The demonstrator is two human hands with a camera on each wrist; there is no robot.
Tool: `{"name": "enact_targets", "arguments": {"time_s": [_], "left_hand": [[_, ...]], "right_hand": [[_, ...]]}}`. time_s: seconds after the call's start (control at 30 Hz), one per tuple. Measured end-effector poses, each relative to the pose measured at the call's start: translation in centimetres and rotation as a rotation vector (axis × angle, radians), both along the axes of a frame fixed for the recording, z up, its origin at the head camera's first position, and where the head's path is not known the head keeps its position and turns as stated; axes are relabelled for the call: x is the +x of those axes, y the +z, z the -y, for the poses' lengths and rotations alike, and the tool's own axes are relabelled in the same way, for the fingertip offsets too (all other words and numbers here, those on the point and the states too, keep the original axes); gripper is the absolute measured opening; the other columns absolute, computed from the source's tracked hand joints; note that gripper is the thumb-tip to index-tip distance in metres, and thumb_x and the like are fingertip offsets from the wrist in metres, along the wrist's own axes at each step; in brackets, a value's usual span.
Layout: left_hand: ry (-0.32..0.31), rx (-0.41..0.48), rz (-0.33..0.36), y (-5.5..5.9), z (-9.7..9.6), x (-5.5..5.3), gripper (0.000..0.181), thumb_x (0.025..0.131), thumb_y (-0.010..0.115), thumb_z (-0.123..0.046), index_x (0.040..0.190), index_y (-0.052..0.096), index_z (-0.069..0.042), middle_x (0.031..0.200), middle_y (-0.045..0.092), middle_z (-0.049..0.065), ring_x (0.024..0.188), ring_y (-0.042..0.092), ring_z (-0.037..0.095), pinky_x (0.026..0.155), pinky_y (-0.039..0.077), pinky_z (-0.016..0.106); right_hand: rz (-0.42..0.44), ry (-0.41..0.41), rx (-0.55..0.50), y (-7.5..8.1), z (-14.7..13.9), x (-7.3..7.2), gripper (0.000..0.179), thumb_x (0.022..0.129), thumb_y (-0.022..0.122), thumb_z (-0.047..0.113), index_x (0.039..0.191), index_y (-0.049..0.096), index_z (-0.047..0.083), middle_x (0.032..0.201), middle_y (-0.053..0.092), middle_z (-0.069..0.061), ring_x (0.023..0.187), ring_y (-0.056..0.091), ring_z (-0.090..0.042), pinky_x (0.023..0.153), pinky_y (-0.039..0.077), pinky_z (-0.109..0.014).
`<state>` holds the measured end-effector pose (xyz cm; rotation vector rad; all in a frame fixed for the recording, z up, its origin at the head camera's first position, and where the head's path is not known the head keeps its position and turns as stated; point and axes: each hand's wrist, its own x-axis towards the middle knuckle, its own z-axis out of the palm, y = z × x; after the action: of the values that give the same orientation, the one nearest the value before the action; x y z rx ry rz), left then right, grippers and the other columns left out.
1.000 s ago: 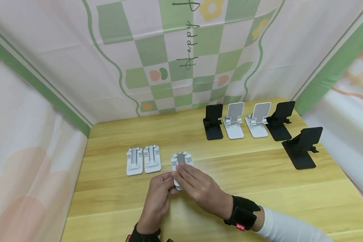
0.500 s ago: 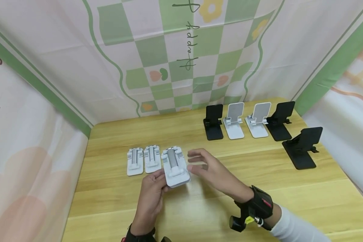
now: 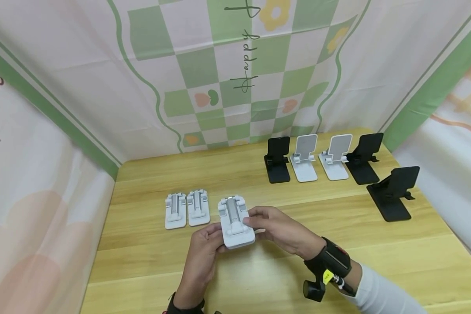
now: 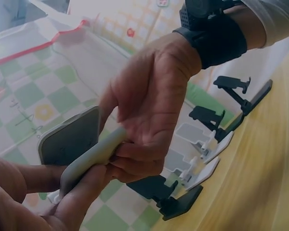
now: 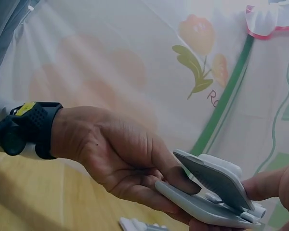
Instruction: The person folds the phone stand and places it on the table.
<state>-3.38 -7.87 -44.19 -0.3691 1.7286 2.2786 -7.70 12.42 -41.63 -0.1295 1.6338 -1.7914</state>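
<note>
Okay, I've got the white folding stand (image 3: 235, 221) held above the table (image 3: 141, 257), long axis pointing mostly away, left hand (image 3: 204, 246) pinching its left side, right hand (image 3: 280, 229) gripping the right.

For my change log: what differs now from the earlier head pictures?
The right hand, off the white rectangular plastic-looking phone stand half a second ago, now grips its right side; the phone stand has since shifted slightly right. The left hand kept its hold; two folded white stands and five opened black and white stands stayed put.
</note>
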Motion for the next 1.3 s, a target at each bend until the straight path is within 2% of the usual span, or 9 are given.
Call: {"name": "enact_targets", "arguments": {"time_s": [0.17,0.27,0.53,0.9,1.3], "left_hand": [[-0.074,0.133,0.030,0.4,0.6,0.0,0.043,0.101,0.046,-0.015,0.126,0.049,0.019,0.108,0.070,0.023,0.097,0.069,0.026,0.080,0.060,0.033],[-0.091,0.175,0.036,0.6,0.7,-0.1,0.050,0.103,0.042,-0.025,0.127,0.048,0.019,0.106,0.071,0.022,0.099,0.068,0.028,0.082,0.059,0.037],[-0.114,0.096,0.023,0.5,0.5,-0.1,0.051,0.093,0.062,-0.020,0.123,0.049,0.020,0.106,0.070,0.021,0.094,0.070,0.023,0.077,0.060,0.029],[-0.104,0.102,0.026,0.5,0.5,-0.2,0.051,0.093,0.062,-0.017,0.124,0.048,0.020,0.107,0.069,0.022,0.093,0.070,0.023,0.078,0.060,0.029],[-0.099,0.099,0.006,0.1,0.6,0.0,0.050,0.093,0.061,-0.011,0.126,0.045,0.023,0.114,0.065,0.029,0.093,0.070,0.024,0.080,0.059,0.029]], "right_hand": [[0.003,-0.008,0.010,-0.4,-0.3,-0.1,0.054,0.096,0.056,0.027,0.131,0.043,-0.013,0.123,0.054,-0.021,0.106,0.057,-0.024,0.093,0.051,-0.036],[0.001,-0.012,0.017,-0.5,-0.4,-0.1,0.055,0.096,0.057,0.027,0.131,0.043,-0.013,0.123,0.054,-0.021,0.106,0.057,-0.024,0.092,0.051,-0.035],[-0.009,-0.010,0.034,-0.6,-0.6,-0.2,0.054,0.095,0.058,0.028,0.130,0.045,-0.012,0.122,0.055,-0.021,0.105,0.058,-0.024,0.093,0.052,-0.036],[-0.021,-0.009,0.026,-0.8,-0.6,-0.1,0.053,0.096,0.057,0.027,0.129,0.045,-0.013,0.118,0.057,-0.020,0.100,0.059,-0.023,0.088,0.053,-0.035],[-0.032,-0.023,0.030,-1.3,-0.5,-0.1,0.049,0.094,0.060,0.022,0.125,0.048,-0.013,0.111,0.061,-0.017,0.090,0.061,-0.020,0.077,0.054,-0.027]]}}
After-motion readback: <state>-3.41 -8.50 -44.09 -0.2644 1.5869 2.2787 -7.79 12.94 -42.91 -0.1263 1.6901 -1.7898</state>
